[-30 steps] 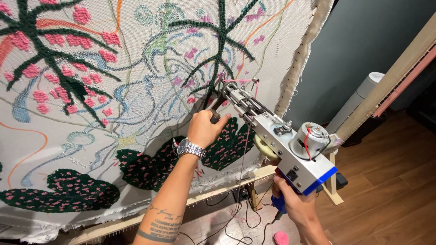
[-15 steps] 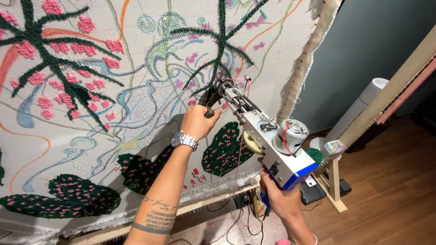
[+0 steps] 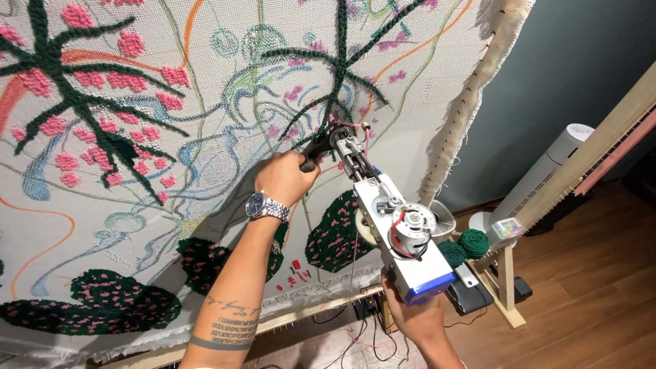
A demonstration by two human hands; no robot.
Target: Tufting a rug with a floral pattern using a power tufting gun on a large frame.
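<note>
A grey and blue tufting gun (image 3: 391, 220) with a round motor on top points its needle at a stretched white cloth (image 3: 205, 205). The cloth carries dark green branches, pink tufts and drawn coloured outlines. My left hand (image 3: 285, 178), with a metal wristwatch, grips the gun's black front handle close to the cloth. My right hand (image 3: 418, 322) holds the rear grip under the blue end of the gun. Pink yarn runs along the gun to the needle, which meets the cloth at a green branch.
The cloth hangs on a wooden frame (image 3: 601, 147) with a frayed right edge. Dark green yarn balls (image 3: 465, 246) sit beside the frame leg. A white tower fan (image 3: 547, 171) stands by the grey wall. Cables lie on the wooden floor.
Both hands and the tufting gun have moved up the cloth, from the lower green patch to the green branch above it.
</note>
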